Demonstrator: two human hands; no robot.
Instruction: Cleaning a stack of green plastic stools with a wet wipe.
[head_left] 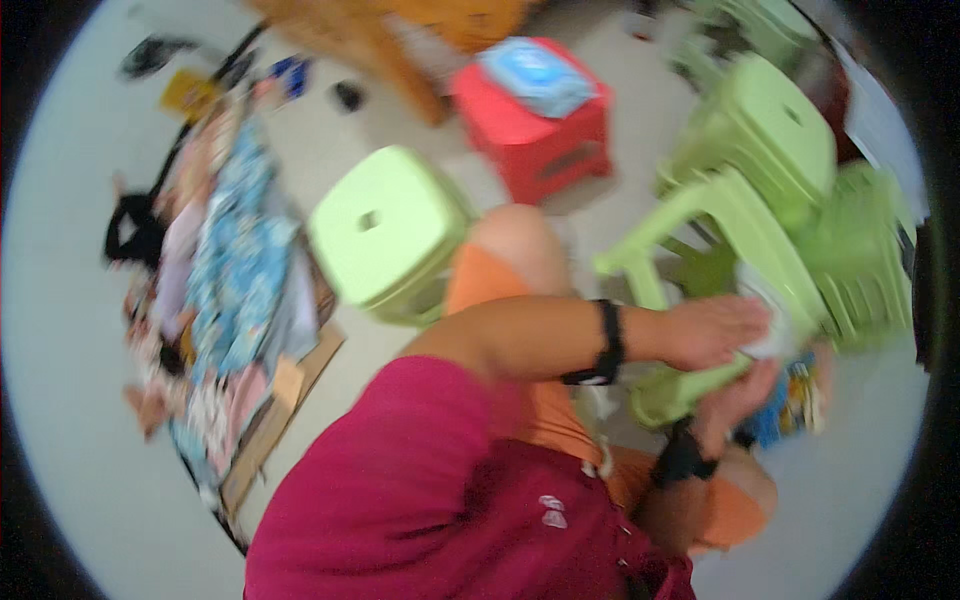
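Note:
A light green plastic stool (755,225) lies tipped on its side in front of me at the right, its legs pointing left. With fingers pressed together, my left hand (710,332) holds a white wipe (768,318) against the stool's surface. My right hand (738,398) is just below it, closed at the stool's lower edge; motion blur softens its fingers. Both wrists wear black bands. Part of the wipe is hidden under my left hand.
Another green stool (385,225) stands upright left of my knee. A red stool (530,125) ahead carries a blue-and-white wipes pack (538,75). More green stools (760,130) crowd the right. Clothes (240,260) lie heaped at the left beside a cardboard strip (280,420).

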